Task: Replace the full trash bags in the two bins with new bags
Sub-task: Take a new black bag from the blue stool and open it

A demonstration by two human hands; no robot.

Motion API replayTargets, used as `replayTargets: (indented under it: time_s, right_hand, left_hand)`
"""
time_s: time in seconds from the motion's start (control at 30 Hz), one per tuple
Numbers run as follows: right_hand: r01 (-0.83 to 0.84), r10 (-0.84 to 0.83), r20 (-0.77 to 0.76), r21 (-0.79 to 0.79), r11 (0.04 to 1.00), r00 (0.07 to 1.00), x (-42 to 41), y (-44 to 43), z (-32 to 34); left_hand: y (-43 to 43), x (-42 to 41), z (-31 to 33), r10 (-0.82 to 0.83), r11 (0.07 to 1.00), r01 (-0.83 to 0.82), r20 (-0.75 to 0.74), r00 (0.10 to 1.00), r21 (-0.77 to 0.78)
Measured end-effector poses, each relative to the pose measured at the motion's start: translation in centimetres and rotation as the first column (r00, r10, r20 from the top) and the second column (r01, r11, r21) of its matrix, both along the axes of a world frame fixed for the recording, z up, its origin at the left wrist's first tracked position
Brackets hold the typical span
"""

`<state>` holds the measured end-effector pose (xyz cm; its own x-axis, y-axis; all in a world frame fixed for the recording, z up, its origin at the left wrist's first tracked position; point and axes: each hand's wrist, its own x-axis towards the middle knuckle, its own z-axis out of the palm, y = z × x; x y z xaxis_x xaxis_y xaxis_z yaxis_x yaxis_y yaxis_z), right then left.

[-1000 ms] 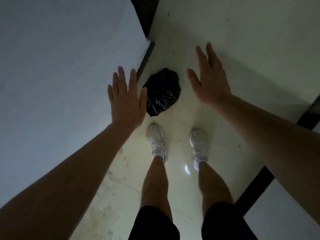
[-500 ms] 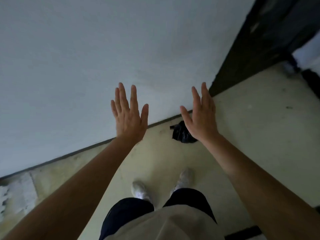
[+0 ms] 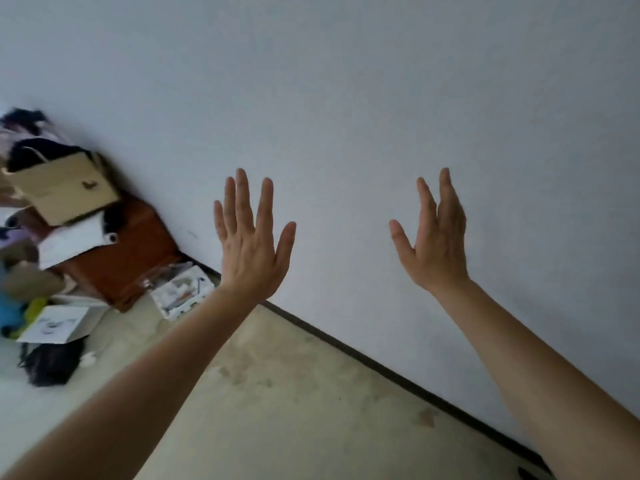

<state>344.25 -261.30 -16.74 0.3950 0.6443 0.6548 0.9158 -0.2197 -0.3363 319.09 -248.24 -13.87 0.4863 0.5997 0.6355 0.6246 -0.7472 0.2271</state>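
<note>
My left hand (image 3: 251,247) is raised in front of me with straight, spread fingers and holds nothing. My right hand (image 3: 433,237) is raised at the same height, fingers straight, also empty. Both hands hang in the air before a bare white wall (image 3: 381,98). No bin is in view. A sliver of something black (image 3: 528,474) shows at the bottom right edge by the baseboard; I cannot tell what it is.
A pile of clutter lies at the left against the wall: a brown case (image 3: 124,251), a cardboard box (image 3: 65,188), a white box (image 3: 59,323), papers (image 3: 183,292) and a dark bundle (image 3: 52,363). Beige floor (image 3: 294,393) stretches ahead to a dark baseboard (image 3: 398,372).
The view has swung left and up: the tied black trash bag on the floor and my feet have left the frame, and the clutter pile has come in. Both hands stayed raised and empty.
</note>
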Motion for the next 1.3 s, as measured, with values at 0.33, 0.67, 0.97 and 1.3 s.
replayTargets:
  time_s: [0.33, 0.67, 0.97, 1.3]
  right_hand:
    - [-0.580, 0.574, 0.100, 0.044, 0.813, 0.813, -30.8, 31.9, 5.8]
    - [-0.763, 0.767, -0.078, -0.205, 0.613, 0.637, -49.1, 57.7, -0.7]
    - [-0.944, 0.947, -0.122, -0.186, 0.271, 0.296, -76.0, 72.2, 2.2]
    - [-0.942, 0.985, -0.010, -0.294, 0.164, 0.174, -102.3, 85.4, 1.3]
  left_hand:
    - [18.9, -31.0, 6.3, 0.546, 0.832, -0.545, 0.027, 0.837, 0.105]
    - [33.5, -48.8, 0.8, 0.815, 0.528, -0.848, -0.304, 0.494, 0.038]
    - [37.3, -70.7, 2.8, 0.970, 0.182, -0.981, -0.171, 0.170, 0.058]
    - [49.0, -95.0, 0.4, 0.981, 0.082, -0.992, -0.169, 0.099, -0.101]
